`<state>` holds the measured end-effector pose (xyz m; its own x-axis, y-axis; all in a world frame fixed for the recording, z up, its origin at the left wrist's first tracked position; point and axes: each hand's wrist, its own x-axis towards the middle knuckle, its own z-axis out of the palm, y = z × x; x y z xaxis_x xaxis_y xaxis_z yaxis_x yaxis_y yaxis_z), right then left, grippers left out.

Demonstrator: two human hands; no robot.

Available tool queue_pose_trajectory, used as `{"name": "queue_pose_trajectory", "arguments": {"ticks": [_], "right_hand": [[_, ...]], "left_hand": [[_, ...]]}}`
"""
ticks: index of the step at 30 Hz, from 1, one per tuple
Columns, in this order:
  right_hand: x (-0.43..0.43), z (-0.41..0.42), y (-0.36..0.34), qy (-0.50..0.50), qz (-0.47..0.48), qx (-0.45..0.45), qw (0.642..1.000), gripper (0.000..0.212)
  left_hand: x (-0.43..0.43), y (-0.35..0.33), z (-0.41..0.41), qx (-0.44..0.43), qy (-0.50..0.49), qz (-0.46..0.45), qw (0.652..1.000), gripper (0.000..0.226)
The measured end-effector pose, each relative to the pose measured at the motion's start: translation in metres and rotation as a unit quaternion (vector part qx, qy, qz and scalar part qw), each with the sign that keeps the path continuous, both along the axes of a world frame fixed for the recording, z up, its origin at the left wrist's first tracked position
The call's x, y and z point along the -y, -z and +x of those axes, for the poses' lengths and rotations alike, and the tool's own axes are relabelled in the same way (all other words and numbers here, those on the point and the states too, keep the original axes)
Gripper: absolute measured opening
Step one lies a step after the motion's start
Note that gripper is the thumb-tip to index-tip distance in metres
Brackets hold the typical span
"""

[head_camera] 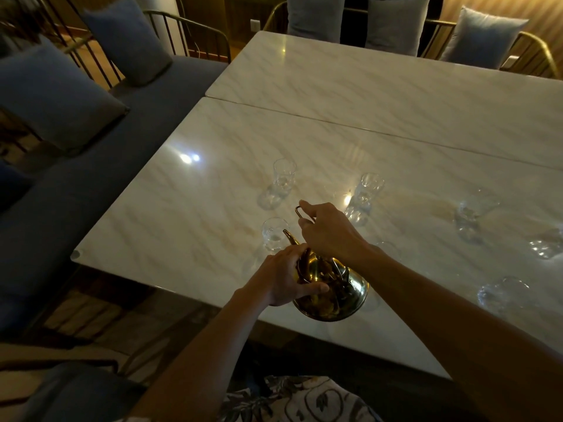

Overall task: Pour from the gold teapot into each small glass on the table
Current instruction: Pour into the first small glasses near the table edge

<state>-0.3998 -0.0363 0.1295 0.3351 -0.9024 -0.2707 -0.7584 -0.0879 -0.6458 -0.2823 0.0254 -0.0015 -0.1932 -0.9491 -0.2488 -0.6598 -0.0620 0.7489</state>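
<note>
Head view: gold teapot [332, 287] is tipped forward, off the tabletop [213, 178] near its front edge, spout aimed at the nearest small glass [274, 234]. No visible stream, and I can't tell if that glass has liquid in it (light is poor).

Risks as I judge them:
- Spout tip sits at or just beside the rim, not clearly over the middle. More tilt could put liquid on the marble or knock the glass, which is light and narrow-based.
- Lid could slip if the pot tips further, since the left hand is on the body rather than clearly on the lid.
- The right forearm passes over a glass behind the pot; a low swing to the next target could clip it.
- Two far glasses [281, 181] [365, 193] and more glasses to the right [475, 208] mean long reaches with a full pot.

Grip: right hand [329, 233] is closed around the wire handle [300, 210], fingers curled tight. Left hand [286, 280] is partly closed, cupped against the pot's side, thumb along the lower body, steadying.
</note>
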Motion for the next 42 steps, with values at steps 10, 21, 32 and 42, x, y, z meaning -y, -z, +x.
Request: {"name": "queue_pose_trajectory", "arguments": {"ticks": [10,21,32,42], "right_hand": [[-0.008,-0.016,-0.001,0.019,-0.013,0.064,0.998,0.050],[-0.001,-0.023,-0.010,0.077,-0.047,0.168,0.982,0.047],[0.045,0.000,-0.022,0.133,-0.093,0.218,0.962,0.046],[0.121,0.034,-0.022,0.151,-0.087,0.171,0.970,0.048]], "left_hand": [[0.003,0.009,-0.007,-0.097,-0.062,0.088,0.989,0.116],[0.028,0.008,0.003,-0.161,-0.084,0.040,0.983,0.127],[0.101,-0.003,0.028,-0.187,-0.048,-0.015,0.981,0.122],[0.179,0.000,0.044,-0.232,-0.033,-0.015,0.972,0.109]]}}
